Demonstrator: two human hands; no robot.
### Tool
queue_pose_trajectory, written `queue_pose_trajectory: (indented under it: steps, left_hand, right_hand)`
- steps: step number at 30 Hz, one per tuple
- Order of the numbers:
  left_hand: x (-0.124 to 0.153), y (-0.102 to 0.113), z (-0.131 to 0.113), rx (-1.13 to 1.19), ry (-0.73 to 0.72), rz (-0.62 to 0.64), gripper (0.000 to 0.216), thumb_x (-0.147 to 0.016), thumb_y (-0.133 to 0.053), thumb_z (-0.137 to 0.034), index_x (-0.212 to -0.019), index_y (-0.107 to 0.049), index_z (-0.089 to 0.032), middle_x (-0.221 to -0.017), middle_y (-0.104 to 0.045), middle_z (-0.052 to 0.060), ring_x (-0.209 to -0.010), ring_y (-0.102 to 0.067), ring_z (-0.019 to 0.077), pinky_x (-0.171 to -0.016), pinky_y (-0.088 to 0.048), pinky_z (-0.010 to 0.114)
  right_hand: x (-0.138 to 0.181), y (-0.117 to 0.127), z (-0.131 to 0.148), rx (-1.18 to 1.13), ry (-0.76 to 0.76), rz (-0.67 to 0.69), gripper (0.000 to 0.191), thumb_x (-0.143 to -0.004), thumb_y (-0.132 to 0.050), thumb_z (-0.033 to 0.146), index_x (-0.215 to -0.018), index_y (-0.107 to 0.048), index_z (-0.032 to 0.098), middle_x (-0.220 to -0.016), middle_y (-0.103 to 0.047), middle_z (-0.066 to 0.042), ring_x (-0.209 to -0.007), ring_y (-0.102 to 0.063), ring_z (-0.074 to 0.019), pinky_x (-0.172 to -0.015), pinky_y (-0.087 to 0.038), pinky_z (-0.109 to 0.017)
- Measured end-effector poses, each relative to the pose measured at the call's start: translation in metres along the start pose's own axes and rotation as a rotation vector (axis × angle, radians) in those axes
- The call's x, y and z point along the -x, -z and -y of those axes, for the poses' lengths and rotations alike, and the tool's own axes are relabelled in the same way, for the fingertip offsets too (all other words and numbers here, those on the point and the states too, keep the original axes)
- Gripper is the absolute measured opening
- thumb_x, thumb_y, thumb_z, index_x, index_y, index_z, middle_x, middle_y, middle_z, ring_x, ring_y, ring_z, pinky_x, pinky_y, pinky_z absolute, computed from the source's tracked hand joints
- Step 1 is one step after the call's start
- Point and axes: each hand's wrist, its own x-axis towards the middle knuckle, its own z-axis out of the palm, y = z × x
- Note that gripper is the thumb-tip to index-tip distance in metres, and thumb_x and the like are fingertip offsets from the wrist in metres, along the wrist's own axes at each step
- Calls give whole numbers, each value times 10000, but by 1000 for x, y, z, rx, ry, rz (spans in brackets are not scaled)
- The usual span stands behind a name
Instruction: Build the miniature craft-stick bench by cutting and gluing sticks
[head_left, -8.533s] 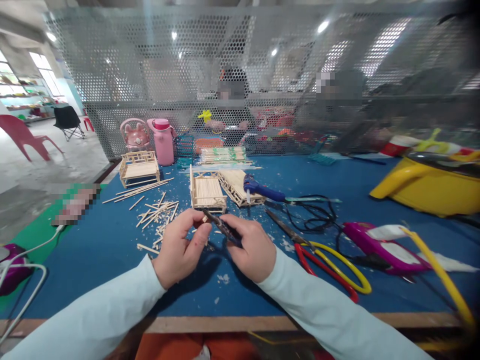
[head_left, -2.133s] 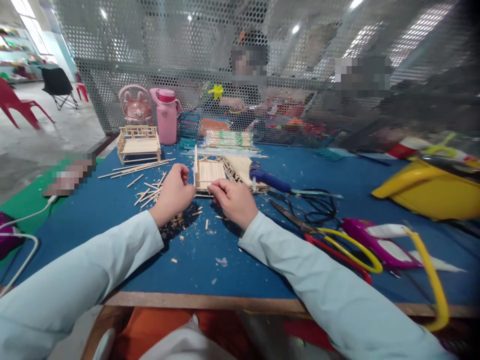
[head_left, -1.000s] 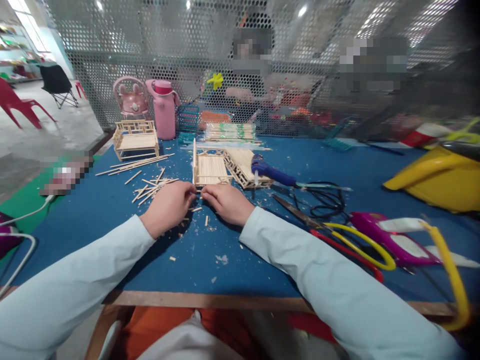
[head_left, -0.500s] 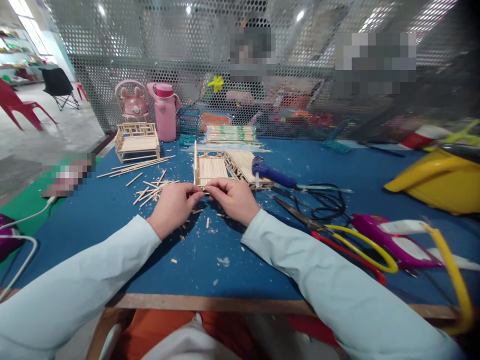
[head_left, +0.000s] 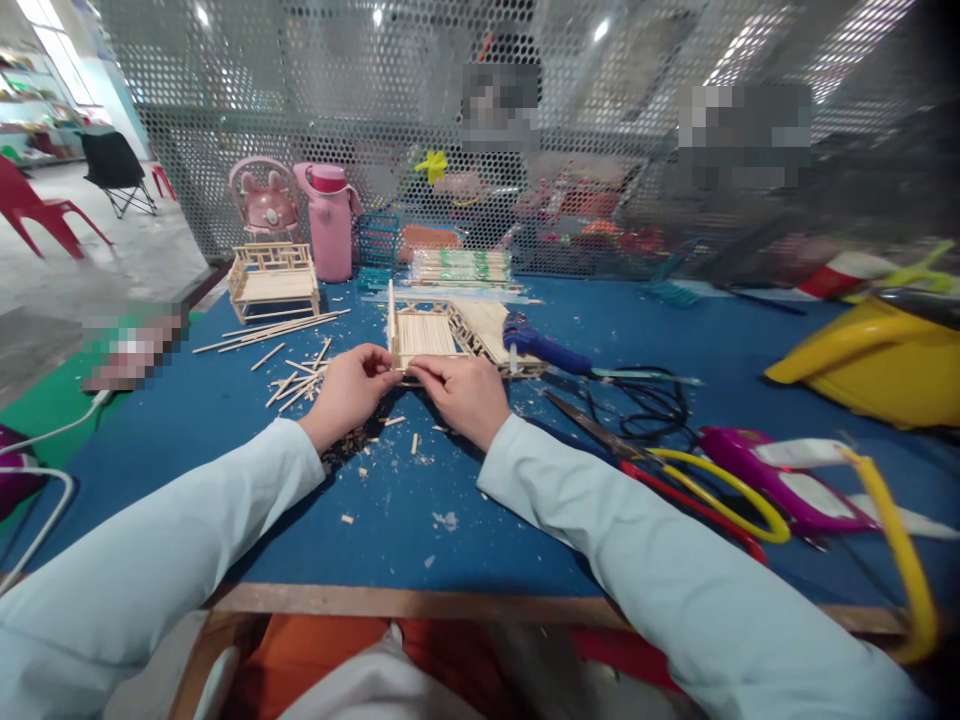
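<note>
A small piece of miniature furniture made of thin wooden sticks (head_left: 426, 335) sits in front of me, with a slatted base and an upright post at its left. My left hand (head_left: 351, 392) is closed at its front left corner, thumb and forefinger pinching there. Close beside it, my right hand (head_left: 466, 394) pinches at the front edge with its fingertips. Whatever small part lies between the right fingers is hidden. Loose cut sticks (head_left: 304, 380) lie just left of my left hand. A blue glue gun (head_left: 551, 348) rests beyond my right hand.
A finished-looking stick bench (head_left: 274, 282) and a pink bottle (head_left: 330, 225) stand back left. Packaged sticks (head_left: 461, 266) lie before a perforated metal screen (head_left: 315, 90), with a person behind it. Scissors (head_left: 712, 490), a purple-and-white tool (head_left: 787, 480) and a yellow dustpan (head_left: 877, 360) are at right.
My left hand has shifted slightly up and left, its fingertips moving to the model's front left corner. My right hand has moved slightly left along the front edge.
</note>
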Motion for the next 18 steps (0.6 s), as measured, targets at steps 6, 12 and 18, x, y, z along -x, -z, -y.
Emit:
queue_pose_trajectory:
  steps: [6, 12, 18]
  left_hand:
    - [-1, -3, 5, 5, -11, 1, 98, -697, -639, -225, -741, -591, -152, -614, -552, -28, -558, -475, 100, -550, -354, 238]
    - [0, -4, 4, 31, -17, 9, 151, -695, -639, -264, -794, -637, -150, -601, -563, -23, -539, -467, 98, -543, -355, 239]
    - [1, -8, -2, -25, -6, 0, 160, -694, -649, -275, -797, -643, -152, -560, -514, -48, -512, -436, 94, -514, -323, 236]
  right_hand:
    - [-1, 0, 3, 29, -14, 38, 260, -891, -485, 306, -905, -730, 221, -911, -745, -47, -819, -688, -187, -713, -446, -255]
    - [-1, 0, 8, 23, -101, 48, 269, -891, -472, 297, -943, -723, 218, -901, -744, -55, -799, -676, -191, -702, -433, -264]
    - [-1, -1, 8, -110, -158, 7, 265, -876, -483, 295, -904, -728, 197, -737, -728, -46, -635, -625, -156, -630, -409, -247]
